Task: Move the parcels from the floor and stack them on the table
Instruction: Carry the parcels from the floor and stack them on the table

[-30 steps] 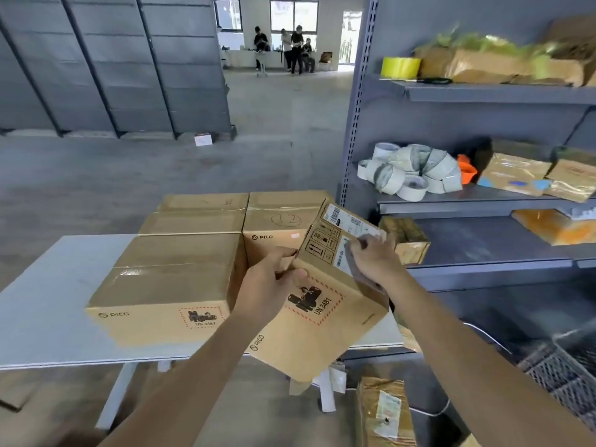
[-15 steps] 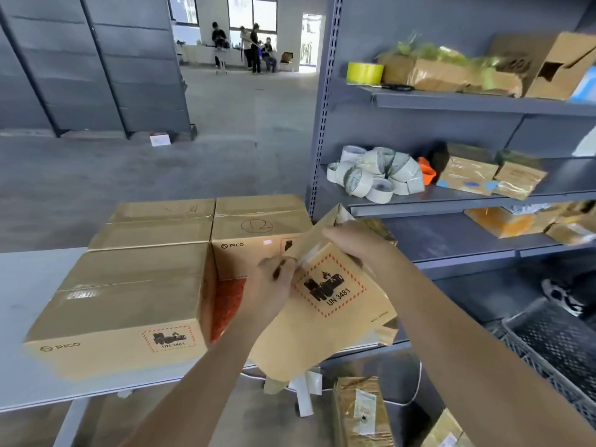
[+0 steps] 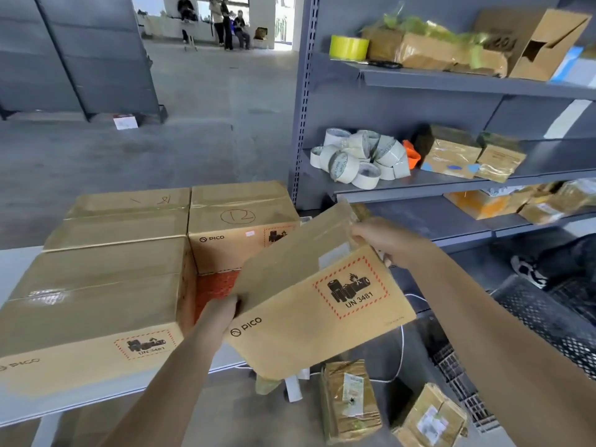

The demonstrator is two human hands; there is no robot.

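Both hands grip tilted parcel (image 3: 319,304): left hand (image 3: 216,317) low, right hand (image 3: 383,240) high.

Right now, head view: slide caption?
Left hand and right hand hold a tilted brown cardboard PICO parcel beside brown cardboard boxes on a white table.

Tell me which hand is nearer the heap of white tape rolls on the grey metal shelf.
Right. The right hand grips the upper edge of the brown cardboard box, just below the white tape rolls; the left hand holds its lower left corner, farther away.

4 PICO boxes (image 3: 316,304), 2 floor parcels (image 3: 350,401)
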